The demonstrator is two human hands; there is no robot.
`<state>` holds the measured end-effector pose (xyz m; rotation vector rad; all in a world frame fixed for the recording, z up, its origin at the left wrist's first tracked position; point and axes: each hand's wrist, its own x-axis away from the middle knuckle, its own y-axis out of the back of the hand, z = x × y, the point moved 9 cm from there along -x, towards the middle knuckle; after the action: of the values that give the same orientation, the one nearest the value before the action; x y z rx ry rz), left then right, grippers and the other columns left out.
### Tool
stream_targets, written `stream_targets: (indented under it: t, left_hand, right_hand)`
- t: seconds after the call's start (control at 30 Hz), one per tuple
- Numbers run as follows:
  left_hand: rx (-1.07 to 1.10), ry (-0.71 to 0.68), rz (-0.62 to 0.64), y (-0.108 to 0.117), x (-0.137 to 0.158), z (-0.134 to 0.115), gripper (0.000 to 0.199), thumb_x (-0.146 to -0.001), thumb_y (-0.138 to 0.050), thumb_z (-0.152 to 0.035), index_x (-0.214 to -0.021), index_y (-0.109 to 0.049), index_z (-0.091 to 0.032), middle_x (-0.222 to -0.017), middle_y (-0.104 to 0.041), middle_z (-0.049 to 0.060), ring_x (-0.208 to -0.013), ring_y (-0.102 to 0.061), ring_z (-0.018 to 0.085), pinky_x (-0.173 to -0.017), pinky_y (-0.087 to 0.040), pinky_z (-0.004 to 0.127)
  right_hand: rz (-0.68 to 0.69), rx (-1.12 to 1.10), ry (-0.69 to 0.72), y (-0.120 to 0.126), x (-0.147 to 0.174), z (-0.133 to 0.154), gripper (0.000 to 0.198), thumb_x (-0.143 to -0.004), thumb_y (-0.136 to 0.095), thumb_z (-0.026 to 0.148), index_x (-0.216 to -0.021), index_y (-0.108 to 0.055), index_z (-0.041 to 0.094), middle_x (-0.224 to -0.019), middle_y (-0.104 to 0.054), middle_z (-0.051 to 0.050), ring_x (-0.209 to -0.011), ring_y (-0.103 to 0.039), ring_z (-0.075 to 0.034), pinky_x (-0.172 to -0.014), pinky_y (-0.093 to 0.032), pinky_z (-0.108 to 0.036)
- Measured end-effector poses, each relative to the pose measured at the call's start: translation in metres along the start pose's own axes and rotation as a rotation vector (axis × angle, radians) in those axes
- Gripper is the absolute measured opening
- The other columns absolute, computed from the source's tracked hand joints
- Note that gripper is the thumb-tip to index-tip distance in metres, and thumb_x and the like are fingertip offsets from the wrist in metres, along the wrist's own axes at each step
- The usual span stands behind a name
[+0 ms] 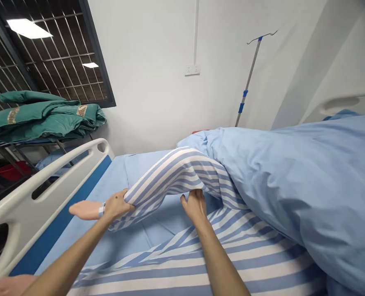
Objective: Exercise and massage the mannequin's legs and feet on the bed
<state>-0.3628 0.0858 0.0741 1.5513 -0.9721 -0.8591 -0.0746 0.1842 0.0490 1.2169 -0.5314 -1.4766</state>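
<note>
A leg in blue-and-white striped trousers (182, 164) is raised and bent at the knee above the bed sheet (160, 220). Its smooth, manikin-like foot (85, 209) sticks out past the cuff, with a pale band (101, 209) round the ankle. My left hand (118, 204) is closed round the cuff end at the ankle. Under the bent knee, my right hand (196, 204) grips the underside of the trouser leg; its fingertips are hidden by the cloth. The other striped leg (157, 274) lies flat in front, with its blurred foot (12, 284) at the lower left.
A light blue quilt (281, 176) is heaped over the right side. The white bed end board (55, 181) stands at left. Behind are an IV pole (250, 72), a wall socket (192, 70), folded green bedding (46, 119), a red basin (14, 169) and a barred window (55, 53).
</note>
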Motion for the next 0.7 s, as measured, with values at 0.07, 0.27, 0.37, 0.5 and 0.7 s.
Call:
stream_targets:
  t: [0.07, 0.27, 0.37, 0.5, 0.7]
  left_hand:
    - [0.103, 0.017, -0.014, -0.021, 0.004, -0.021, 0.037, -0.057, -0.059, -0.037, -0.093, -0.056, -0.030, -0.083, -0.065, -0.002, -0.079, -0.058, 0.020, -0.059, -0.036, 0.026]
    - [0.211, 0.072, 0.020, -0.060, 0.013, -0.040, 0.030, -0.059, -0.058, -0.037, -0.088, -0.054, -0.028, -0.077, -0.063, -0.002, -0.074, -0.057, 0.019, -0.057, -0.035, 0.027]
    - [0.229, 0.050, 0.030, -0.058, 0.012, -0.036, 0.035, -0.058, -0.059, -0.035, -0.092, -0.053, -0.029, -0.080, -0.064, -0.002, -0.077, -0.057, 0.020, -0.058, -0.036, 0.026]
    - [0.199, 0.018, 0.029, -0.043, 0.009, -0.023, 0.041, -0.057, -0.058, -0.033, -0.098, -0.054, -0.031, -0.087, -0.064, -0.002, -0.080, -0.057, 0.019, -0.058, -0.036, 0.025]
    - [-0.021, -0.043, 0.039, 0.001, -0.004, 0.014, 0.041, -0.056, -0.057, -0.036, -0.097, -0.056, -0.029, -0.089, -0.065, -0.001, -0.080, -0.058, 0.021, -0.055, -0.035, 0.025]
  right_hand:
    - [-0.069, -0.009, -0.014, 0.008, -0.001, -0.003, 0.040, -0.078, -0.044, 0.026, -0.109, -0.052, 0.003, -0.109, -0.053, -0.021, -0.106, -0.048, -0.028, -0.089, -0.035, -0.033]
    - [-0.092, -0.046, -0.029, 0.006, -0.001, -0.006, 0.039, -0.076, -0.044, 0.024, -0.111, -0.049, 0.008, -0.112, -0.048, -0.018, -0.106, -0.046, -0.027, -0.090, -0.035, -0.033]
    - [-0.104, -0.037, -0.023, 0.005, 0.000, -0.006, 0.039, -0.076, -0.043, 0.023, -0.111, -0.049, 0.007, -0.110, -0.049, -0.018, -0.104, -0.047, -0.027, -0.090, -0.035, -0.033]
    - [-0.104, -0.002, -0.012, 0.003, 0.002, -0.007, 0.037, -0.076, -0.043, 0.022, -0.107, -0.052, 0.004, -0.106, -0.052, -0.019, -0.101, -0.048, -0.028, -0.088, -0.036, -0.034]
    - [-0.011, 0.030, -0.035, -0.008, 0.005, -0.005, 0.033, -0.078, -0.044, 0.025, -0.101, -0.056, 0.005, -0.097, -0.058, -0.018, -0.096, -0.052, -0.026, -0.085, -0.037, -0.033]
